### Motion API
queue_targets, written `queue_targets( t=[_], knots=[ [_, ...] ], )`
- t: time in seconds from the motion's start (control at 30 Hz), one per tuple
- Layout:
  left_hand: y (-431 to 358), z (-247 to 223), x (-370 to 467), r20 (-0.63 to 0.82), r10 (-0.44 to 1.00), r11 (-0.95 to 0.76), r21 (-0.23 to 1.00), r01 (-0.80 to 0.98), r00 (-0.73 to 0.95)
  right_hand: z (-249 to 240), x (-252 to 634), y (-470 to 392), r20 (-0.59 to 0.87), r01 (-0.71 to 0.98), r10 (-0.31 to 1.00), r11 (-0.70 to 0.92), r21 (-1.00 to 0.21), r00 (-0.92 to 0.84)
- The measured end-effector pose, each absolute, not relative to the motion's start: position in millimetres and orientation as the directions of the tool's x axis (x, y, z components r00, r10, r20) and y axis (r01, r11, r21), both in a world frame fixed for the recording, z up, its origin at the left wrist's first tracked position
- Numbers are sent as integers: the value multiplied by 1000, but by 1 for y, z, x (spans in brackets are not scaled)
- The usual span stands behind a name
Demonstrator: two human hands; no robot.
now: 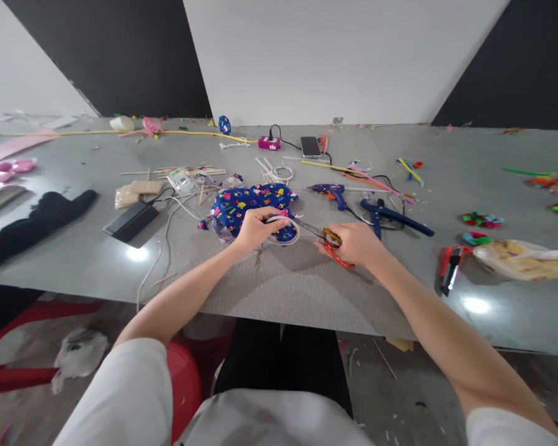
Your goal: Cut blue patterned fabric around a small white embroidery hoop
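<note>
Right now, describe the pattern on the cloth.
Small multicoloured motifs on blue cloth, in the head view.

The place looks like a craft workshop: a long grey worktable stands against a black-and-white wall, scattered with small supplies. A blue glue gun, red-handled scissors, a utility knife, thin wooden sticks and printed blue fabric point to handwork, as do a purple power socket, a red plastic stool and a littered concrete-like floor.
</note>
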State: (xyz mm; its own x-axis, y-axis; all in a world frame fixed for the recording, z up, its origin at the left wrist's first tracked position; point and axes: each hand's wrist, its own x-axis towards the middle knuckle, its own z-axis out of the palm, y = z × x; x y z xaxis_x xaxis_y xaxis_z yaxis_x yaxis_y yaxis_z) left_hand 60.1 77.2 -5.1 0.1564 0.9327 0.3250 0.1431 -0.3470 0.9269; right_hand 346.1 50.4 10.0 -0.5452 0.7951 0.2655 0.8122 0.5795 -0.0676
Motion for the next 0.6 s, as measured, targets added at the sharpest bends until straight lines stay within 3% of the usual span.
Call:
queue_targets(
  t=[0.6],
  knots=[
    [78,-6,62,292,951,-299,952,68,99,4,346,52,313,829,783,558,30,-538]
  ],
)
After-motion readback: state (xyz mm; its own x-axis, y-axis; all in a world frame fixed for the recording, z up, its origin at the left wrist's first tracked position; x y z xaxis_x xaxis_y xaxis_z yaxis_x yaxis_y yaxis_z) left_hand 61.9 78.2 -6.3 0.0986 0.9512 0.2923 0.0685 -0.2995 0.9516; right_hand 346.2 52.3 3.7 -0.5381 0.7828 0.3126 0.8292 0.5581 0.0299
